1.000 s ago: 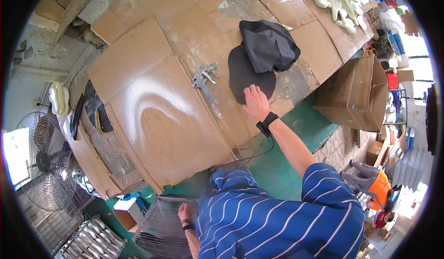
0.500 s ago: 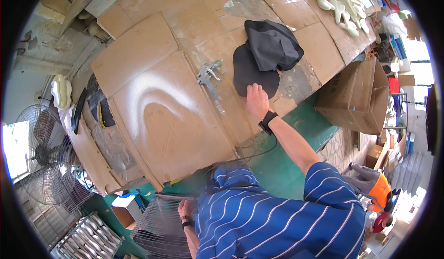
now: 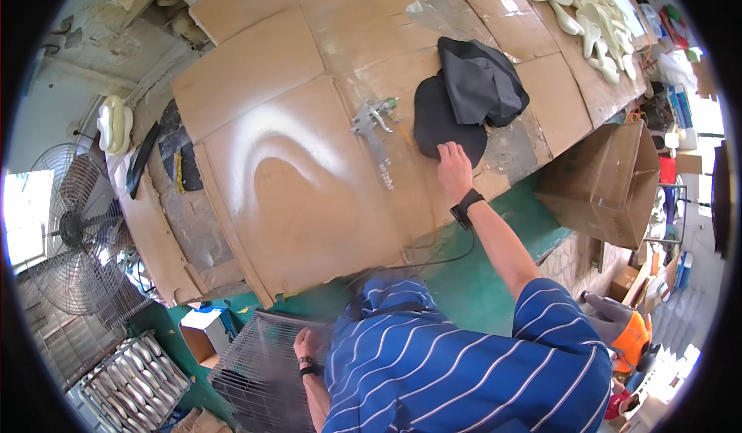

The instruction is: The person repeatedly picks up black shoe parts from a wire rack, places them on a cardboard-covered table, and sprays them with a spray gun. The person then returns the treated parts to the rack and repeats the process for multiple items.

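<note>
My right hand (image 3: 454, 167) is at the near edge of a flat, rounded black piece (image 3: 444, 120) on the cardboard-covered table. Its fingers are closed on that edge. A loose heap of dark grey, cloth-like pieces (image 3: 487, 85) overlaps the black piece on its far right side. To the left of my right hand, a metal spray gun (image 3: 375, 116) rests on the cardboard. Low at my left side, my left hand (image 3: 307, 343) has its fingers curled at the right part of a wire rack (image 3: 251, 356), where the wires look blurred.
White spray marks the cardboard (image 3: 309, 232). A thin hose (image 3: 433, 263) runs between me and the table. At the right stands a large cardboard box (image 3: 599, 186). Pale foam pieces (image 3: 591, 20) lie at the far right. Wire fans (image 3: 73, 228) stand left; another person (image 3: 634, 340) is at right.
The table and the things on it have shifted rightward in view. My right hand remains at the black piece's edge, and my left hand stays by the wire rack.
</note>
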